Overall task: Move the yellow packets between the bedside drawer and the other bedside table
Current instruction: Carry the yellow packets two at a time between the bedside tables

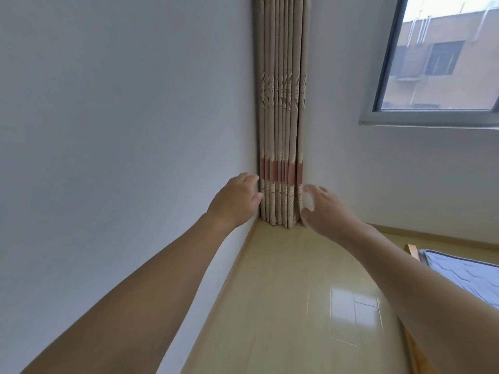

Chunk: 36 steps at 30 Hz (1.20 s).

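No packets in sight; my left hand [237, 198] and right hand [321, 209] reach toward the curtain [280, 130], grips loosely spread, holding nothing.

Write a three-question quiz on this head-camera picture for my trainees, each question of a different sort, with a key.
1. True or false: the left hand holds a yellow packet.
2. What hangs in the corner of the room between the two hands? A) a folded curtain B) a towel C) a lamp cord
3. Fill in: at the right edge, low down, lies a blue quilted ____.

Key
1. False: both the left hand and the right hand hold nothing, fingers relaxed; no packet or bedside table is in view.
2. A: the curtain, beige with a reddish band, hangs beside the window.
3. mattress, above the glossy floor.
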Tool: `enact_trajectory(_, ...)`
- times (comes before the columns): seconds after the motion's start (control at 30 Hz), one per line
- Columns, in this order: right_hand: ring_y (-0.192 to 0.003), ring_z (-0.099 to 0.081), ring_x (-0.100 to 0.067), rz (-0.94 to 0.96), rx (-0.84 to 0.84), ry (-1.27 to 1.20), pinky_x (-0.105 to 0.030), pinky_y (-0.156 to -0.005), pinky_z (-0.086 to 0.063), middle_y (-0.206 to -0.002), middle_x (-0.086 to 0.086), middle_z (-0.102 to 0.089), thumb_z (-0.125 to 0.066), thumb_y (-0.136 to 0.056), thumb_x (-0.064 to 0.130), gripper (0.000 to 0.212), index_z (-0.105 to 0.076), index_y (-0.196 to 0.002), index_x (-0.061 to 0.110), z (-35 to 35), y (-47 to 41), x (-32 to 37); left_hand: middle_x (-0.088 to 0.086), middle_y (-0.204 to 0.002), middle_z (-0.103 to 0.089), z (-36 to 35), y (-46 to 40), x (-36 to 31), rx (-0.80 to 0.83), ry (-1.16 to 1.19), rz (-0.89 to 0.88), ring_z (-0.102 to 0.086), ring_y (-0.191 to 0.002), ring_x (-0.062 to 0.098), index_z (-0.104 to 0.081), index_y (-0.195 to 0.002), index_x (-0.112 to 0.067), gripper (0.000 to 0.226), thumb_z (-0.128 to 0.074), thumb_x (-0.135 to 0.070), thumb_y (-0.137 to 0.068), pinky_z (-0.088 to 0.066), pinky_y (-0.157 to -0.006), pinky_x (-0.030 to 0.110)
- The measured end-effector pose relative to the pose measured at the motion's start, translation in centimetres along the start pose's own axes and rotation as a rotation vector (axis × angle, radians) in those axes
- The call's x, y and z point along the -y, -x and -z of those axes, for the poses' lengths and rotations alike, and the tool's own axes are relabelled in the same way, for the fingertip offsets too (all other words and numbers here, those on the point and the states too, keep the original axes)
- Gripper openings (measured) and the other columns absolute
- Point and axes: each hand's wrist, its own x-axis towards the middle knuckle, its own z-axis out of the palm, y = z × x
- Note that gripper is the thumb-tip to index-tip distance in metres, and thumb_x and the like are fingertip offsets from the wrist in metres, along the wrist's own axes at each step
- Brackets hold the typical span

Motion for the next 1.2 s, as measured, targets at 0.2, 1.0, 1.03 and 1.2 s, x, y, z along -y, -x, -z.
enact_trajectory(0.2,-0.128,-0.045,-0.028,-0.075,-0.003,0.016,-0.035,-0.098,-0.04,-0.144,-0.009,-0.044,-0.05,-0.091,0.011,0.054,-0.038,-0.143,0.013,-1.2,-13.1,-4.9,0.009,-0.148,-0.044,-5.9,-14.1,3.2,0.021,0.016,-0.096,-0.04,-0.136,0.025,-0.044,-0.143,-0.006,0.047,-0.049,-0.026,-0.1,-0.034,-0.108,0.035)
enact_trajectory(1.0,-0.138,-0.037,-0.023,-0.432,-0.197,0.131,-0.035,-0.111,-0.034,-0.152,-0.004,-0.037,-0.05,-0.095,0.022,0.058,-0.033,-0.149,0.017,5.9,-60.5,-34.6,0.012,-0.152,-0.039,-31.7,-73.6,0.6,0.172,0.119,-0.421,-0.036,-0.14,0.027,-0.04,-0.145,-0.007,0.054,-0.05,-0.031,-0.098,-0.027,-0.116,0.035)
enact_trajectory(1.03,-0.139,-0.037,-0.023,-0.439,-0.222,0.131,-0.034,-0.111,-0.033,-0.152,-0.004,-0.037,-0.051,-0.094,0.022,0.058,-0.034,-0.149,0.016,6.6,-62.3,-36.6,0.012,-0.152,-0.04,-33.2,-76.0,-0.5,0.168,0.121,-0.432,-0.036,-0.14,0.027,-0.041,-0.145,-0.008,0.054,-0.051,-0.031,-0.098,-0.027,-0.115,0.034)
enact_trajectory(1.2,-0.139,-0.036,-0.023,-0.522,-0.281,0.105,-0.032,-0.112,-0.03,-0.152,-0.006,-0.038,-0.052,-0.092,0.021,0.059,-0.036,-0.147,0.014,11.7,-70.0,-46.7,0.008,-0.156,-0.035,-38.3,-88.6,-7.8,0.205,0.104,-0.509,-0.033,-0.142,0.024,-0.037,-0.148,-0.011,0.054,-0.048,-0.033,-0.099,-0.025,-0.115,0.032)
